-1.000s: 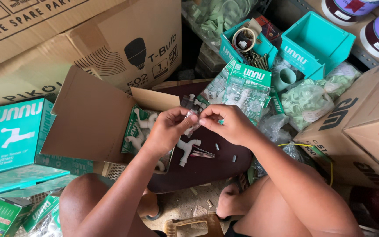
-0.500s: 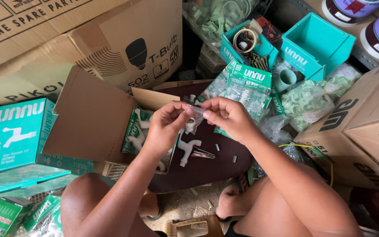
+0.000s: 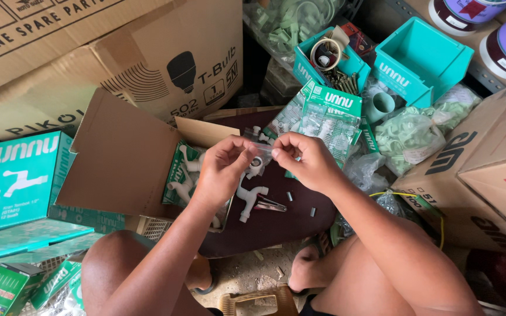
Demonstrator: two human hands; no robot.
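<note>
Both hands are working up close here: the left hand [image 3: 221,169] and the right hand [image 3: 303,159] are pinching a small clear plastic bag [image 3: 260,151] between thumb and fingertips, fingers closed tight on its top edge, and a white plastic tap [image 3: 255,168] is hanging inside it just above the dark board [image 3: 300,225]. By the look of it, the bagging step is under way, with the mouth of the bag being pulled or pressed. Another white tap [image 3: 248,199] is lying on the board below, beside a few small dark bits. An open brown carton [image 3: 121,158] holding more taps is sitting just left. Finishing the bag would call for an even pinch along the edge.
</note>
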